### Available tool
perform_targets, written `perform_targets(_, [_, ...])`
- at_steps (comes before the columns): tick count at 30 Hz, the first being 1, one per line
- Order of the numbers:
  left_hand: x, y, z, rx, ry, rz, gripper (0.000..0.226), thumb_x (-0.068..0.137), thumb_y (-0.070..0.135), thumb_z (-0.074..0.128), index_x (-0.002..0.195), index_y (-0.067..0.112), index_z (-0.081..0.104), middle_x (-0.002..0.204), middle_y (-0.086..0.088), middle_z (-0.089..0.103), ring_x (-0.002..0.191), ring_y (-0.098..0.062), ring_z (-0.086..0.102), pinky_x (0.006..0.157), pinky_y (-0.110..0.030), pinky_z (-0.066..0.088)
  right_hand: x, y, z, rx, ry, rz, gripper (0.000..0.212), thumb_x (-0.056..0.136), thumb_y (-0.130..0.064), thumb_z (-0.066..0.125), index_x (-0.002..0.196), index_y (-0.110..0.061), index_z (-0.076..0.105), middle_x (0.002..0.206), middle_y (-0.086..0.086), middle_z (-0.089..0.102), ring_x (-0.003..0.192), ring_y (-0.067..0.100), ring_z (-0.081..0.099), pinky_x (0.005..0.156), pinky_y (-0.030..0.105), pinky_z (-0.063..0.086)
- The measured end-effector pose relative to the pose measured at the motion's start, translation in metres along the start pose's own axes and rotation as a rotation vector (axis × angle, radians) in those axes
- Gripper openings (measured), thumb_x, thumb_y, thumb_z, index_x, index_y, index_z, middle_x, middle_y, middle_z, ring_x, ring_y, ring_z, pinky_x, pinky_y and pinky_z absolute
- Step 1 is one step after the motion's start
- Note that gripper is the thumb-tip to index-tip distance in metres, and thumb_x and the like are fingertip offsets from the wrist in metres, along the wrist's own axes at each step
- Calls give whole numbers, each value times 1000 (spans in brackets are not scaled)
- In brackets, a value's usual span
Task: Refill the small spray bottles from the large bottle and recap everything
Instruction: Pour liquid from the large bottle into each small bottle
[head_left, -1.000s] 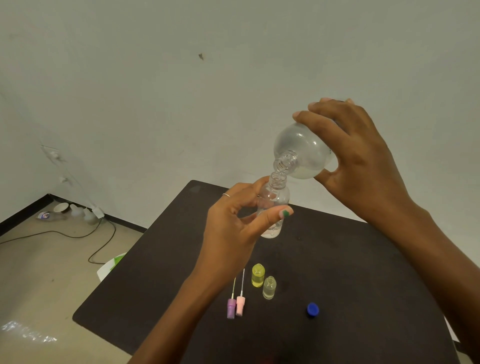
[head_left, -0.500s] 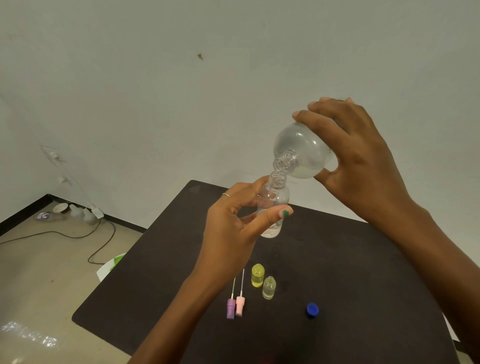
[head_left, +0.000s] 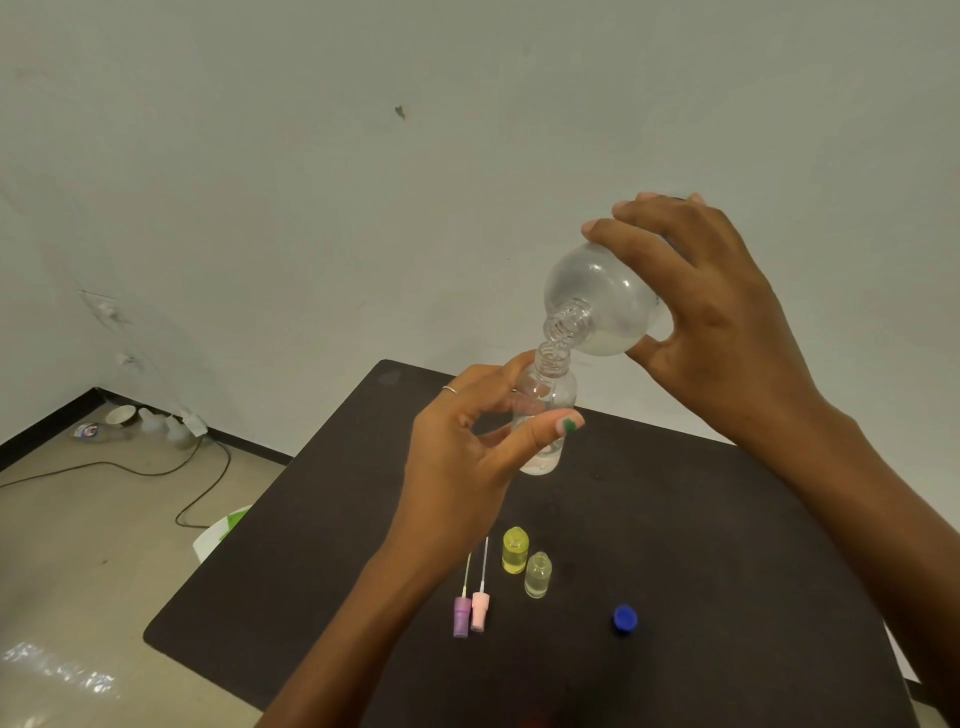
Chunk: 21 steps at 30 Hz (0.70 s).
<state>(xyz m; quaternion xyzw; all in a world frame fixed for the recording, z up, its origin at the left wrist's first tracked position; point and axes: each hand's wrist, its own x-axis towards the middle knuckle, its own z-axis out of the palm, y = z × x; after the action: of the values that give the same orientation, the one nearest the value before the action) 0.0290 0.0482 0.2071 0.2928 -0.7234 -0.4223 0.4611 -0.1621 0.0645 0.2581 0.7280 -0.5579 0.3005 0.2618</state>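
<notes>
Pouring is under way above the far half of the dark table (head_left: 701, 545); the large bottle (head_left: 602, 306) is held tipped, neck down and to the left, by the right hand (head_left: 722, 322), whose fingers are wrapped over its body, so that its open mouth meets the neck of a small clear bottle (head_left: 545, 410); that bottle is kept upright in the air by the left hand (head_left: 467, 457), pinched between thumb and fingers, evidently to steady the narrow opening under the stream; some liquid is seen at its bottom, so filling is judged only begun. Nearer, in the middle of the table, a yellow bottle (head_left: 515, 551) and a pale bottle (head_left: 537, 576) are stood upright and uncapped, just beside each other, presumably kept within reach for their turn; to their left a purple sprayer (head_left: 462, 616) and a pink sprayer (head_left: 480, 612) are laid side by side with tubes pointing away; a blue cap (head_left: 624, 619) is set well to the right, apart from the rest.
</notes>
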Motion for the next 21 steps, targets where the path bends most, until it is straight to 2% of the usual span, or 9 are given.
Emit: perform_targets(21, [-2, 3, -2, -17, 14, -10, 37, 74, 31, 64, 110, 27, 59, 103, 9, 64, 98, 4, 59, 72, -1, 44, 3, -3, -2, -3, -2, -11, 65, 71, -6, 80, 130, -10, 51, 129, 17, 52, 124, 35, 46, 111, 41, 26])
